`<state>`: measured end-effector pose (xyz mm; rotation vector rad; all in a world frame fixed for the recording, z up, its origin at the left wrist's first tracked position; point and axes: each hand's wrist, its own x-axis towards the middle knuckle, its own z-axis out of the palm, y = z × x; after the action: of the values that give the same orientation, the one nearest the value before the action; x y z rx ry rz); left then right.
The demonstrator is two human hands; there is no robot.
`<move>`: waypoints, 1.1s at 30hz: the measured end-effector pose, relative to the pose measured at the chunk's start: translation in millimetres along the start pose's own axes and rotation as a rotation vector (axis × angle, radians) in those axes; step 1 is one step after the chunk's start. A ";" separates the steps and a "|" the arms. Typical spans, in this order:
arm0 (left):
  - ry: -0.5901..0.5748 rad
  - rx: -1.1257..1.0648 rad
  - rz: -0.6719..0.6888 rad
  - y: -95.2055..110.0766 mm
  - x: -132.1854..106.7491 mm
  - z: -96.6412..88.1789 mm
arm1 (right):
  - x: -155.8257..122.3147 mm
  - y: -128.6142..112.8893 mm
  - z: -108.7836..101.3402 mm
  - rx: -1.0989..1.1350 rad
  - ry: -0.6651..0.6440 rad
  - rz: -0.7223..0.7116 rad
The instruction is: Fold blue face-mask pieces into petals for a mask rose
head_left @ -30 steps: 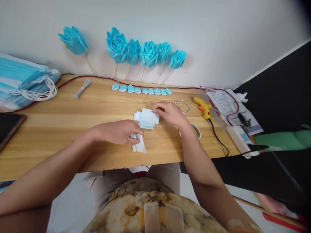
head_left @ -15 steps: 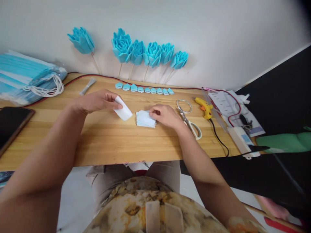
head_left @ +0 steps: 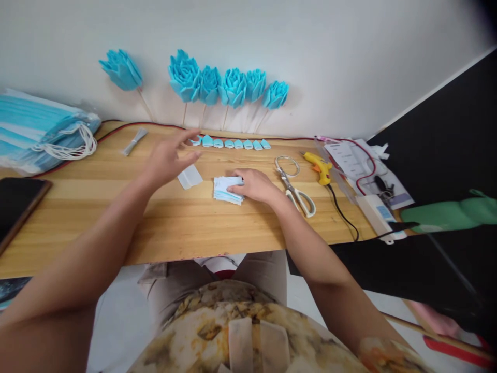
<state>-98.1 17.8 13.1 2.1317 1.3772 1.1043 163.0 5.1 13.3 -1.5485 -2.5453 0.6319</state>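
Observation:
My left hand [head_left: 167, 158] is open, thumb and fingers apart, over the wooden table. Just below its fingertips a single white fabric piece [head_left: 190, 177] lies flat on the wood. A stack of pale blue fabric pieces [head_left: 225, 192] rests to the right of that piece. My right hand [head_left: 252, 185] grips the stack at its right side, thumb on top and fingers behind. Farther back runs a row of small folded blue petals [head_left: 229, 144]; my left fingers hide its left end.
Blue fabric flowers on sticks [head_left: 233, 88] lean against the wall. Scissors [head_left: 297, 197] and a yellow glue gun [head_left: 319, 168] lie to the right, beside a white power strip [head_left: 378, 215]. Bagged face masks [head_left: 42, 129], a phone [head_left: 21, 204] and a bundle of ties [head_left: 134, 141] are left.
My left hand has let go of the white piece, which now lies on the table, and has opened. My right hand has closed around the stack's edge. The view has shifted slightly.

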 end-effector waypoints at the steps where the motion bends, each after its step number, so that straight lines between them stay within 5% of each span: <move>1: -0.037 -0.051 0.013 7.0 -2.6 5.5 | 0.0 0.8 0.2 0.019 0.001 -0.027; 7: -0.200 -0.406 -0.009 25.0 -17.8 39.6 | 3.0 4.5 7.8 0.538 0.201 -0.118; 11: -0.145 -0.645 -0.103 22.0 -19.3 52.8 | 7.0 0.6 14.6 0.992 0.321 -0.146; 15: -0.006 -0.573 -0.150 24.0 -19.5 51.8 | 14.6 0.0 22.1 1.193 0.302 -0.174; 19: 0.103 -0.331 -0.073 24.4 -20.9 52.3 | 20.0 5.6 26.4 1.124 0.278 -0.203; 25: -0.035 -0.326 -0.124 13.1 -21.7 66.4 | 17.5 11.4 25.2 0.832 0.272 -0.167; 33: -0.010 -0.290 -0.071 9.9 -23.7 72.3 | 12.0 6.4 18.8 0.789 0.238 -0.224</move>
<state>-41.3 -0.3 -35.2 1.8658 1.1958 1.1834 157.1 12.5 -7.9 -0.9739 -1.8854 1.1470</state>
